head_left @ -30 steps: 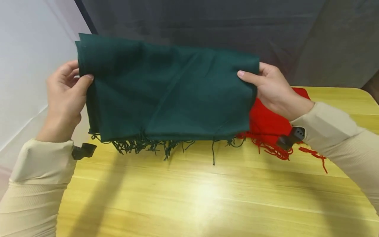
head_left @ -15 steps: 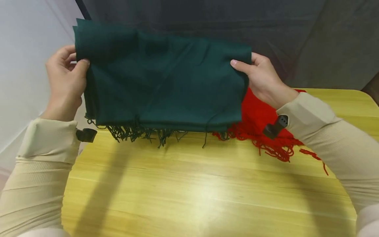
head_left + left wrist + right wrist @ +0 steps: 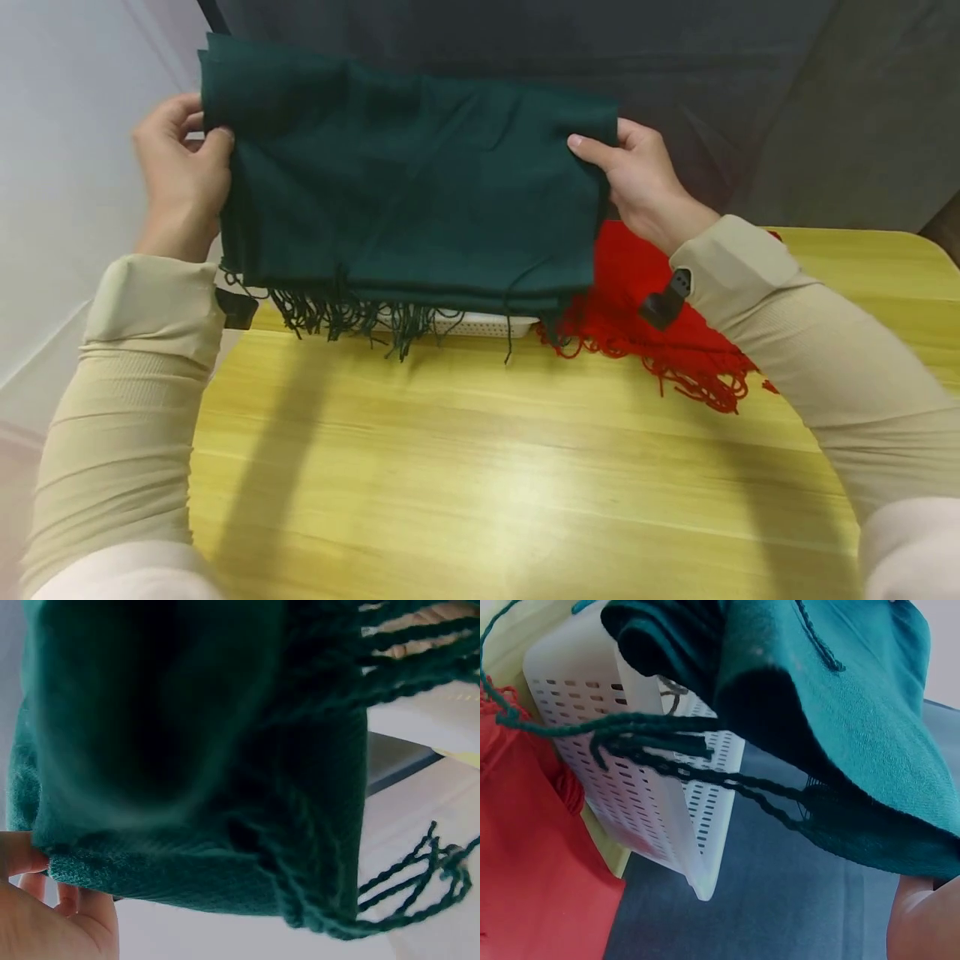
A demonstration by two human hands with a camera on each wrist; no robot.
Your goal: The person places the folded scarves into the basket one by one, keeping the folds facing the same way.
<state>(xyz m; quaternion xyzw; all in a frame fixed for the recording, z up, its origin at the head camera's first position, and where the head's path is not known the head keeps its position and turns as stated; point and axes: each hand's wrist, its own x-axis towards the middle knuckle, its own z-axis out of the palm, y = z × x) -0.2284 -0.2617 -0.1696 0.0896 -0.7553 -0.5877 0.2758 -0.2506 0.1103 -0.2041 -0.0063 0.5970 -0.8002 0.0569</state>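
A folded dark green scarf [image 3: 412, 183] hangs raised between my two hands, its twisted fringe [image 3: 401, 329] dangling along the lower edge. My left hand [image 3: 180, 179] pinches its left side, thumb in front and fingers behind. At the opposite side, my right hand [image 3: 645, 179] grips it the same way, near the upper corner. Several folded layers of the scarf [image 3: 840, 697] show in the right wrist view. Behind the fringe stands a white perforated basket [image 3: 592, 742], mostly hidden by the scarf in the head view; the scarf overlaps its rim in the right wrist view.
A red fringed scarf [image 3: 645, 308] lies on the yellow wooden table [image 3: 465, 467], right beside the basket and under my right forearm. Dark grey cloth [image 3: 712, 100] hangs behind the table, and a pale wall [image 3: 67, 167] rises at the left.
Both hands have moved up and away in the head view, carrying the green scarf with them; the right hand also shifted left. The white basket's front now shows below the scarf's fringe.
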